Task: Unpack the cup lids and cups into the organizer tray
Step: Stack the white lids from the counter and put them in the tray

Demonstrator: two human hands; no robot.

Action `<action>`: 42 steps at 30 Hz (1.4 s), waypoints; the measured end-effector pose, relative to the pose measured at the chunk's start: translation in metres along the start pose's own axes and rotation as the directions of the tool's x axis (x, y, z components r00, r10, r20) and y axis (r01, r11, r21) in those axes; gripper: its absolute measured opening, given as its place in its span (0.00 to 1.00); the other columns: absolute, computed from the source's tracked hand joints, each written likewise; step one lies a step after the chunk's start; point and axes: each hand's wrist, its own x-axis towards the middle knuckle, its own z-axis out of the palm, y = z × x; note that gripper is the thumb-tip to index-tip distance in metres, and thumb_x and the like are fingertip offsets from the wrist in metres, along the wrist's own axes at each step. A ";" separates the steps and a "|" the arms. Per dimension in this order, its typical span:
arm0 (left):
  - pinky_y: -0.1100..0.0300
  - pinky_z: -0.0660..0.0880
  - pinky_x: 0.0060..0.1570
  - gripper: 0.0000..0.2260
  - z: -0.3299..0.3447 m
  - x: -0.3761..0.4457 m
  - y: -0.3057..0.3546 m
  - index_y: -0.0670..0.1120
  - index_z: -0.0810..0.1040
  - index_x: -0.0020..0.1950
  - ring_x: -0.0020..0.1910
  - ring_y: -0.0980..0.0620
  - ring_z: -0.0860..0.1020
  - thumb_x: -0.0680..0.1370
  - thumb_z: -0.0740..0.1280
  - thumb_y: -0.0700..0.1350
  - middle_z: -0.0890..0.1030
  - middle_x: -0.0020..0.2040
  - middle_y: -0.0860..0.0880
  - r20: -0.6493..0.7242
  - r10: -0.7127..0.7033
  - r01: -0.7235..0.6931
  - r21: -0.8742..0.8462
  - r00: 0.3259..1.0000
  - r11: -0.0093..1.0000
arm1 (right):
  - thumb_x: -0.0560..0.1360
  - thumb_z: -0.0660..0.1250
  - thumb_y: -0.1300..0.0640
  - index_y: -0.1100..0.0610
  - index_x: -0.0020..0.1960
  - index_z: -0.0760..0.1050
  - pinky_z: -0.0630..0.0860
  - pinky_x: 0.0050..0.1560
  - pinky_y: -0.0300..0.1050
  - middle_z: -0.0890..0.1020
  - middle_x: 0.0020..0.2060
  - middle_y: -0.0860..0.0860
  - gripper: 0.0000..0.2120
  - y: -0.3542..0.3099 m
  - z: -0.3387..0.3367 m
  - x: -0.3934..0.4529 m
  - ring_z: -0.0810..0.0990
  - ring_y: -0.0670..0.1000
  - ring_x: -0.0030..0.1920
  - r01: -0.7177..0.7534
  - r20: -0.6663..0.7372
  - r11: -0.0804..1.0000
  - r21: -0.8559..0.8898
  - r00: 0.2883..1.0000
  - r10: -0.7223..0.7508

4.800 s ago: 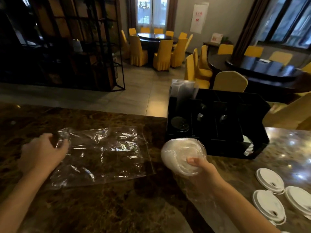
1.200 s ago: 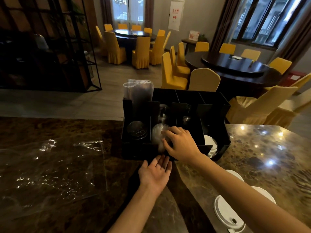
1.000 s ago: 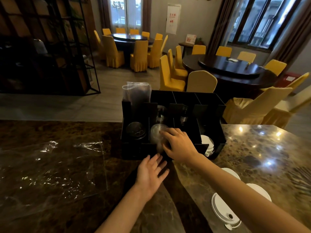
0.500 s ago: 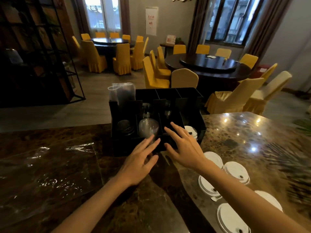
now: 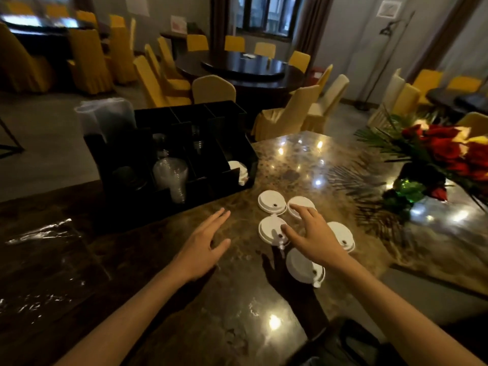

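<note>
Marble-patterned table (image 5: 303,165), glossy, brown, with specular highlights. Black organizer tray (image 5: 148,207) stands at rear left, rectangular, divided by thin partitions. One front compartment holds a stack of clear domed lids (image 5: 170,171), ribbed at the rim; the rightmost compartment holds white lids (image 5: 239,169); clear cups in a plastic sleeve (image 5: 105,117) stand upright at the back-left corner. Five flat white round lids (image 5: 272,202) with sip holes lie loose on the table just right of the tray. Right hand (image 5: 311,233) is open, fingers spread, over these lids, fingertips at two of them. Left hand (image 5: 203,247) is open, flat, empty, above bare table. Crinkled clear plastic bag (image 5: 39,233) lies far left.
</note>
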 end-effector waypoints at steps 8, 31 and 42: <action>0.54 0.62 0.77 0.31 0.044 0.007 0.014 0.53 0.61 0.81 0.78 0.55 0.63 0.80 0.69 0.47 0.63 0.81 0.53 0.091 -0.058 0.065 -0.074 0.994 0.995 | 0.66 0.68 0.24 0.52 0.80 0.61 0.65 0.69 0.43 0.71 0.74 0.52 0.52 0.058 0.011 -0.065 0.69 0.51 0.73 -0.163 0.120 0.983 0.082 0.981 0.153; 0.56 0.60 0.74 0.46 0.121 0.082 0.022 0.48 0.55 0.82 0.76 0.52 0.60 0.72 0.78 0.54 0.69 0.76 0.49 -0.002 -0.164 0.164 0.022 0.986 0.986 | 0.68 0.76 0.32 0.44 0.71 0.70 0.66 0.61 0.31 0.74 0.62 0.39 0.37 0.071 0.055 0.003 0.71 0.39 0.63 0.015 -0.145 0.954 0.300 0.989 0.030; 0.60 0.58 0.72 0.45 0.125 0.075 0.020 0.47 0.55 0.82 0.73 0.51 0.59 0.72 0.75 0.52 0.66 0.76 0.50 -0.013 -0.164 0.164 0.101 0.986 0.981 | 0.63 0.74 0.30 0.46 0.72 0.72 0.68 0.60 0.38 0.75 0.60 0.45 0.41 0.057 0.085 0.021 0.71 0.47 0.63 -0.034 -0.081 0.959 0.280 0.995 0.059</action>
